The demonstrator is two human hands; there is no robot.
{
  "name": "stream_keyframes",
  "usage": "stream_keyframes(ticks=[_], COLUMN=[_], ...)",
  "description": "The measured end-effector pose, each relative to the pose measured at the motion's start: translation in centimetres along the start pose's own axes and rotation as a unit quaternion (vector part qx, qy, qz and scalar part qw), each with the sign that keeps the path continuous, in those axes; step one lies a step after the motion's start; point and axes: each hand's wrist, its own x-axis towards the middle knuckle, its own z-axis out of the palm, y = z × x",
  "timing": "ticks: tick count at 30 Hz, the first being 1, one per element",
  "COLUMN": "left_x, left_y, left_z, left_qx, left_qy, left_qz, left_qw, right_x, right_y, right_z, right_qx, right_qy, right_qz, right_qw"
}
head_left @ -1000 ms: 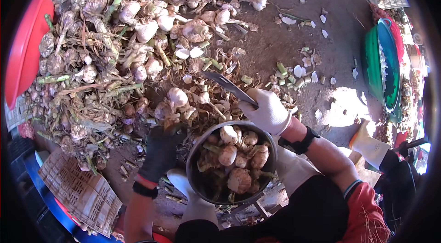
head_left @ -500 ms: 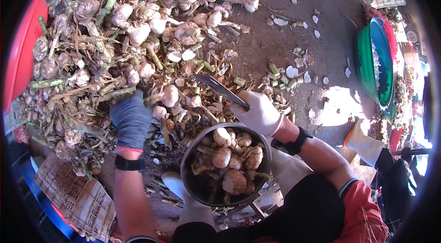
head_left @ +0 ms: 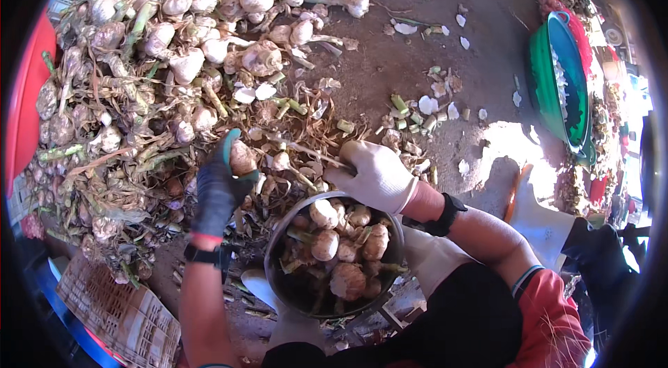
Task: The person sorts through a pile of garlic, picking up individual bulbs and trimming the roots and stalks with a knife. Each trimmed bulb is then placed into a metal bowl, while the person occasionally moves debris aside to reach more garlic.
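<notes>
My left hand [head_left: 226,180], in a dark blue and teal glove, is closed around a garlic bulb [head_left: 242,158] at the front edge of a heap of garlic [head_left: 188,65] with dry stalks and leaves. My right hand [head_left: 379,177], in a white glove, grips a knife [head_left: 306,149]. Its blade points left toward the held bulb and shows nearly edge-on; whether it touches the bulb I cannot tell. Just below my right hand, between my legs, stands a round metal pot [head_left: 296,298] holding several trimmed garlic bulbs [head_left: 324,244].
Cut stalk pieces [head_left: 400,105] and white peelings litter the floor beyond my right hand. A green basin [head_left: 539,83] stands at the right, a red tub [head_left: 31,100] at the far left. A plastic crate [head_left: 118,312] lies at lower left. Someone's light boot [head_left: 539,211] is at the right.
My left hand has turned and now shows a garlic bulb in its fingers. The knife has swung from a slant to nearly edge-on. The whole view has shifted slightly.
</notes>
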Motion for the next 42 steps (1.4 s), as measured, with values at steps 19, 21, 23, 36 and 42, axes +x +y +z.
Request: stream_keyframes(ticks=[19, 21, 23, 36, 42], left_x=[-9.0, -9.5, -9.7, -7.4, -4.8], left_y=[8.1, 8.9, 9.9, 7.1, 6.7], left_z=[-1.5, -1.5, -1.8, -4.1, -3.7], left_qx=[0.119, -0.062, -0.239, -0.445, -0.541], left_qy=[0.072, 0.024, -0.023, 0.035, 0.159], left_qz=[0.230, 0.091, -0.052, 0.063, -0.060], left_qw=[0.963, 0.994, 0.969, 0.892, 0.823], right_x=[-1.1, -1.0, -1.0, 0.8, -3.2], right_y=[-1.2, -0.9, -0.7, -2.0, -6.1], right_z=[2.4, 2.5, 2.5, 0.6, 0.4], right_qx=[-0.061, -0.070, -0.065, 0.020, 0.049], right_qy=[-0.031, -0.031, -0.011, 0.058, -0.080], right_qz=[-0.224, -0.230, -0.241, -0.077, -0.205], right_qw=[0.972, 0.970, 0.968, 0.995, 0.974])
